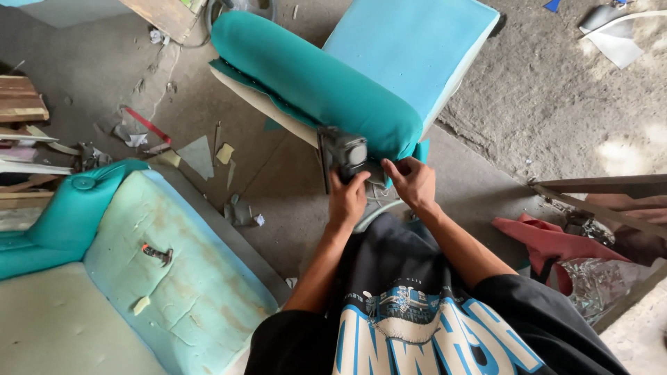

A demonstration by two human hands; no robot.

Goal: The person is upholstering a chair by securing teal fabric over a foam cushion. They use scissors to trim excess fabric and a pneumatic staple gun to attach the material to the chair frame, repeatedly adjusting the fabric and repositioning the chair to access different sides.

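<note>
Over the lap, the left hand [346, 201] grips a stapler [345, 156] against the near end of a teal cushion [316, 87]. Beside it, the right hand [411, 182] pinches the fabric [420, 149]. From there the cushion's long axis runs away leftward.

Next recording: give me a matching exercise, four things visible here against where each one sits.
Things:
1. grey pneumatic staple gun
2. teal fabric-covered bolster
3. small dark hand tool
4. crumpled red cloth

Places:
A. lying on the pale worn foam cushion
B. on the floor at the far right
C. gripped in the left hand
D. touched at its end by the right hand

Pairs: 1-C, 2-D, 3-A, 4-B
</note>
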